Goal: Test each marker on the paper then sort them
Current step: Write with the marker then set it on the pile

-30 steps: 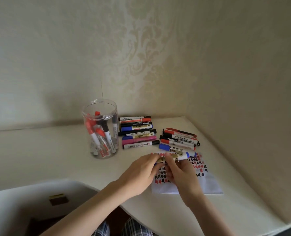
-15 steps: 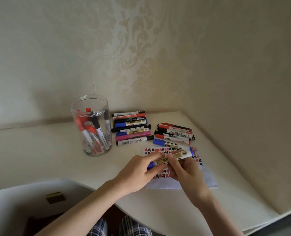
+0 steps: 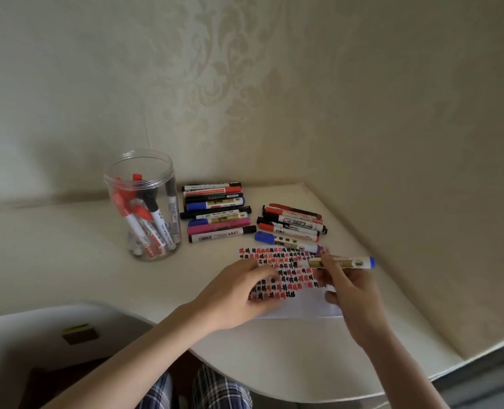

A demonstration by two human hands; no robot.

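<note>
- The counter (image 3: 68, 261) carried a jar (image 3: 143, 208) of markers and two sorted rows (image 3: 218, 214).
- The left hand (image 3: 239, 293) lay flat on the paper (image 3: 301, 305), likely steadying it.
- The right hand (image 3: 348, 290) pinched a blue marker (image 3: 340, 262) just above, apparently uncapped for testing.

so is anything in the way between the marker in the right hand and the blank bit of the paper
Nothing visible is. The right hand holds the blue-ended marker just above the paper, whose unmarked strip lies bare near its front edge. The left hand rests on the paper's left part, beside that strip, not across the marker's way.
</note>
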